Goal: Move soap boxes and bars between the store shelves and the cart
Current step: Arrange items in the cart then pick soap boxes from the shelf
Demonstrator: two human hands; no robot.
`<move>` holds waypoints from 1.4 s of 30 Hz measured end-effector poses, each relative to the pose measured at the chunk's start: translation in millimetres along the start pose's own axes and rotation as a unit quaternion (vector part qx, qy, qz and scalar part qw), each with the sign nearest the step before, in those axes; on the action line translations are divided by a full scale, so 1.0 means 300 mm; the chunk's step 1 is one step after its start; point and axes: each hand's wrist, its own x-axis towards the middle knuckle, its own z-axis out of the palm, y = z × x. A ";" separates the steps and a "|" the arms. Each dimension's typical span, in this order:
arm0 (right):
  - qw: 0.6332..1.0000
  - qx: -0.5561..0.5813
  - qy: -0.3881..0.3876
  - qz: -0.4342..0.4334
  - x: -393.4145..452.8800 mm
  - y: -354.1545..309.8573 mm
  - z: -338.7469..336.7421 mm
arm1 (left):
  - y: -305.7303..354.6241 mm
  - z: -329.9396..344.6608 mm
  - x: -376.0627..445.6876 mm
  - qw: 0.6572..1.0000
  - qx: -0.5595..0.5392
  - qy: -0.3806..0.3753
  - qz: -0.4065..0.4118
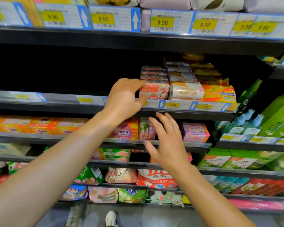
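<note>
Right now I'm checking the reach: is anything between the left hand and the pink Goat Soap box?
Nothing visible. The left hand is already at the left end of the Goat Soap box; the right hand hangs lower.
</note>
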 end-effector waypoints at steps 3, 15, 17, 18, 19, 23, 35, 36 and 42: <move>0.999 0.003 -0.032 -0.012 -0.033 -0.045 0.049 | -0.043 -0.015 -0.138 0.999 0.034 0.010 -0.008; 0.966 0.027 -0.238 -0.093 -0.286 -0.428 0.461 | -0.374 -0.097 -0.991 0.961 0.029 -0.121 -0.245; 0.954 0.031 -0.275 -0.112 -0.361 -0.543 0.544 | -0.441 -0.141 -1.184 0.950 0.042 -0.133 -0.281; 0.947 0.030 -0.293 -0.125 -0.401 -0.604 0.584 | -0.474 -0.169 -1.282 0.944 0.044 -0.134 -0.298; 0.939 0.027 -0.313 -0.138 -0.442 -0.668 0.624 | -0.505 -0.203 -1.380 0.937 0.046 -0.136 -0.317; 0.911 0.015 -0.374 -0.175 -0.610 -0.956 0.777 | -0.623 -0.355 -1.762 0.910 0.048 -0.146 -0.386; 0.842 0.024 -0.472 -0.260 -0.893 -1.674 1.055 | -0.887 -0.732 -2.490 0.828 0.088 -0.184 -0.523; 0.835 0.020 -0.481 -0.269 -0.885 -1.719 1.074 | -0.915 -0.756 -2.511 0.825 0.089 -0.182 -0.528; 0.812 0.006 -0.494 -0.310 -0.811 -1.967 1.275 | -1.139 -0.872 -2.602 0.805 0.113 -0.189 -0.551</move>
